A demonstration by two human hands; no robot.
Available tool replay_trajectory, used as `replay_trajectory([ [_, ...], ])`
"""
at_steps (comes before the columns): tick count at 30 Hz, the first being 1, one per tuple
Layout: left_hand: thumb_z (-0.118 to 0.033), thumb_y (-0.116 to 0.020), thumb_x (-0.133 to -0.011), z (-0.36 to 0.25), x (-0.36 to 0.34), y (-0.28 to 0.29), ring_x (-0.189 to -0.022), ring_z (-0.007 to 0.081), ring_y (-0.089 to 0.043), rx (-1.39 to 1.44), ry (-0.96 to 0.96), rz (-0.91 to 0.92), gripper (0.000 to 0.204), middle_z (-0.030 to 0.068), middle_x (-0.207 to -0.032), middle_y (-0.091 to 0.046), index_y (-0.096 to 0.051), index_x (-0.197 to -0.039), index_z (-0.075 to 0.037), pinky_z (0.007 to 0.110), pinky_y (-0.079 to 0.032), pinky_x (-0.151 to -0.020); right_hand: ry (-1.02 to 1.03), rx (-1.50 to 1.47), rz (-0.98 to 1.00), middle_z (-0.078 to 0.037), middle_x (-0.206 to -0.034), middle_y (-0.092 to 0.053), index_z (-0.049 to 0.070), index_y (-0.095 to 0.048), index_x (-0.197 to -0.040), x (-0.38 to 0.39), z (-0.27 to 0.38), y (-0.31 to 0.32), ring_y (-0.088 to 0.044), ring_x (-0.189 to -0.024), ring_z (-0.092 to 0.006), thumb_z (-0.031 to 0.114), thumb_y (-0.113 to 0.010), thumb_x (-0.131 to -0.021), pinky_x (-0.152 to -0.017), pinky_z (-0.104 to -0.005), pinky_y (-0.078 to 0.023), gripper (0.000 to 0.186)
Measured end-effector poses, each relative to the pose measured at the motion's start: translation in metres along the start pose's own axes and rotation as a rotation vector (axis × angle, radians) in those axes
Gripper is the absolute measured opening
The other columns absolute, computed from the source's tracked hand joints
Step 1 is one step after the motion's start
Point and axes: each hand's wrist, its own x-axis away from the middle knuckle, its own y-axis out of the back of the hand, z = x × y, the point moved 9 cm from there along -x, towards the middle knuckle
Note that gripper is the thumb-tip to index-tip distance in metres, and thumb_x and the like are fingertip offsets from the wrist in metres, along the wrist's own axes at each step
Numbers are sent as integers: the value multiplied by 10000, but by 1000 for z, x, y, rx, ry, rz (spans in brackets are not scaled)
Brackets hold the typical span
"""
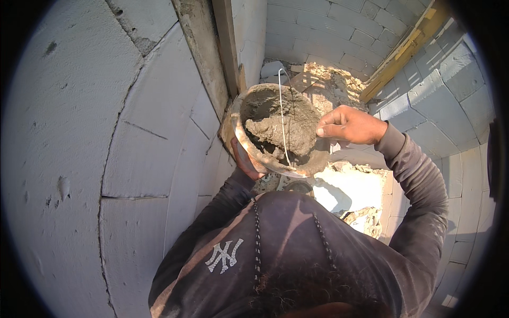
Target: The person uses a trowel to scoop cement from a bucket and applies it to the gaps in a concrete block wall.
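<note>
The left hand (249,164) is clamping its grip on the near-left outside of the bucket (245,142), its underside fingers hiding from view. The bucket is lying between the two grips, carrying wet grey mortar (289,132) and a thin wire handle (281,106) that is crossing its mouth. The right hand (351,126) is curling at the far-right rim, thumb and fingers drawing close, though whether they are pinching the rim or something else, I cannot tell. Left of the left grip, a block wall (143,153) is standing near. Holding well probably means keeping the left palm supporting the weight, the mouth facing up and the right fingers avoiding the wire.
</note>
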Motion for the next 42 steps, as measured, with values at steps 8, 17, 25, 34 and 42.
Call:
replay_trajectory([
  [8, -945, -442, -802, -4, 11, -7, -1519, 456, -309, 337, 98, 166, 1139, 131, -1702, -266, -250, -1664, -225, 733, -254, -1189, -91, 54, -89, -13, -688, -641, -4, -731, -973, 35, 68, 100, -581, -550, -85, 289, -650, -1050, -494, -261, -480, 313],
  [17, -773, -458, -924, -13, 5, -37, -1488, 457, -346, 169, 15, 218, 929, 141, -1648, -339, -312, -1633, -191, 742, -317, -1145, 268, 349, -821, -99, -781, -656, 22, -684, -1026, 92, 304, 297, -610, -569, -114, 381, -664, -1030, -486, -256, -520, 359],
  [25, -744, -445, -956, -41, 35, -74, -1460, 432, -404, -100, -167, 179, 897, 159, -1619, -378, -306, -1618, -155, 729, -363, -1140, 721, 376, -949, -75, -874, -654, -17, -683, -1136, -77, 437, 280, -658, -738, -140, 263, -610, -1002, -613, -313, -587, 319],
  [34, -889, -447, -852, -31, 26, -65, -1530, 469, -274, 229, -24, 292, 1058, 143, -1686, -270, -218, -1669, -256, 791, -262, -1147, 692, -19, -663, -120, -964, -683, 41, -674, -1157, 16, 296, 223, -662, -828, -209, 261, -626, -1032, -727, -375, -557, 257],
  [42, -876, -435, -864, -41, 7, -31, -1503, 408, -355, 34, -149, 91, 1030, 117, -1666, -335, -276, -1655, -236, 683, -309, -1188, 224, 995, -708, -163, -979, -755, 102, -723, -1247, 68, 102, 64, -739, -887, -333, 300, -677, -970, -765, -417, -587, 343],
])
